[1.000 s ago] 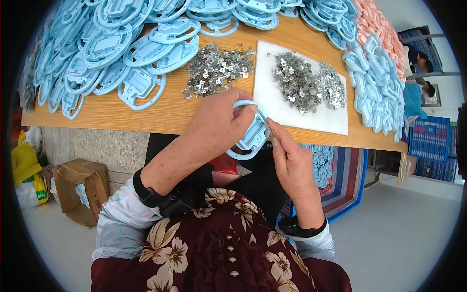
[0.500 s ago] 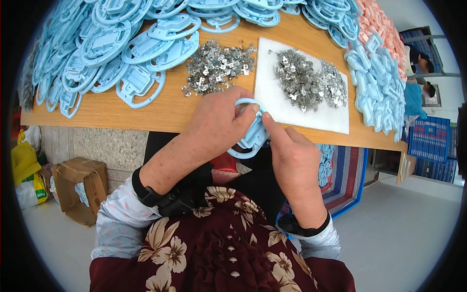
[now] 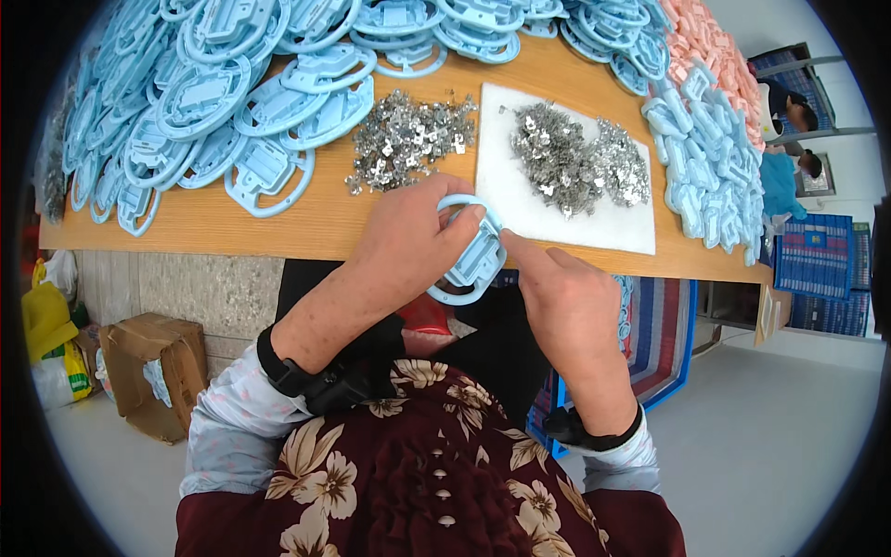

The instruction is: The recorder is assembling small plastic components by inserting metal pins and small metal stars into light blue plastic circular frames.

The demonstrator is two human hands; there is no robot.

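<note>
Two hands: we hold one light blue plastic ring piece between them, just off the near edge of the wooden table, above our lap.
Left hand: fingers wrapped over the ring's upper loop, thumb pressed on its flat middle; a firm grasp.
Right hand: forefinger stretched to the ring's right edge, touching it; the other fingers curl under, and we cannot tell whether they pinch anything.
Change: a second ago our right hand sat a little lower and nearer the ring's bottom; now its fingertip has slid up along the side, while the ring has barely moved. We judge the fitting work on this one piece is in hand, not finished.
Metal bits: one loose silver heap on bare wood, a second heap on a white sheet.
Stock: blue ring pieces piled at far left, smaller blue parts at right, pink parts beyond them.
Packages: brown cardboard box on the floor at left, yellow bag beside it, blue crates stacked at right.
Labels: none legible from here.
</note>
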